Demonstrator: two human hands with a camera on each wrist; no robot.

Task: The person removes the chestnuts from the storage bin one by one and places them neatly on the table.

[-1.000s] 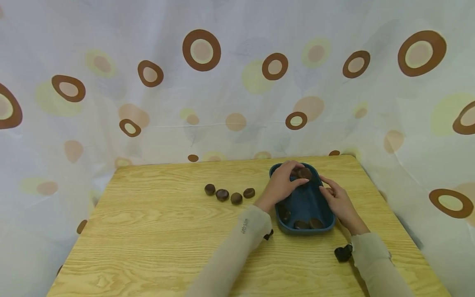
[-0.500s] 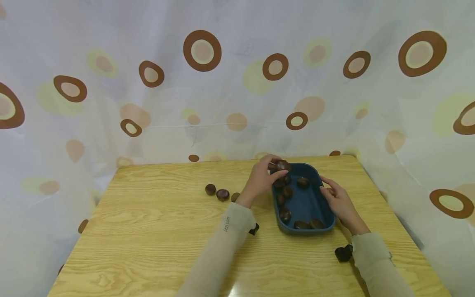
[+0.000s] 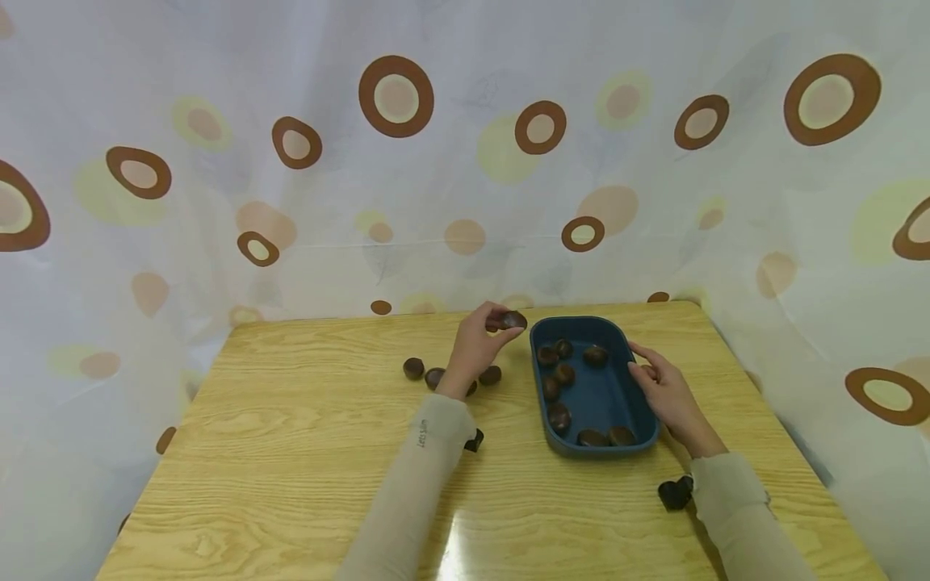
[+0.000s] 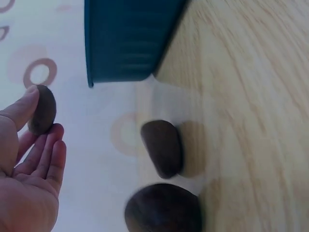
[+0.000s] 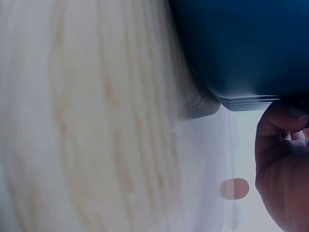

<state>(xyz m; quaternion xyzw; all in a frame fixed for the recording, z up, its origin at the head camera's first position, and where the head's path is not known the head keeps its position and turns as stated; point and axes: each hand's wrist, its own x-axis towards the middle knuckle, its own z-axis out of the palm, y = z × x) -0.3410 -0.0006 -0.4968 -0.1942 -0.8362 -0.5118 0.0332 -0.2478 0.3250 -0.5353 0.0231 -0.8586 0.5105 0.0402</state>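
My left hand [image 3: 474, 345] pinches a smooth dark brown stone [image 3: 515, 320] between thumb and fingertips, above the table just left of the blue tray [image 3: 599, 448]. In the left wrist view this pinched stone [image 4: 44, 110] stands on edge, and the other fingers are loosely bent below it. My right hand [image 3: 668, 395] holds the tray's right rim, thumb on the rim and fingers at its outer side. In the right wrist view the hand [image 5: 285, 164] is partly cut off by the frame. Several brown stones [image 3: 596, 356] lie in the tray, mostly along its left side and near end.
Several more stones [image 3: 412, 369] lie in a loose group on the wooden table [image 3: 291, 452], left of the tray; my left wrist partly covers some. A patterned curtain [image 3: 465, 161] hangs behind the table. A small black object [image 3: 676, 493] is by my right cuff.
My left hand has lifted a stone out of the tray and carried it left, past the tray's rim. The right hand stays on the tray.
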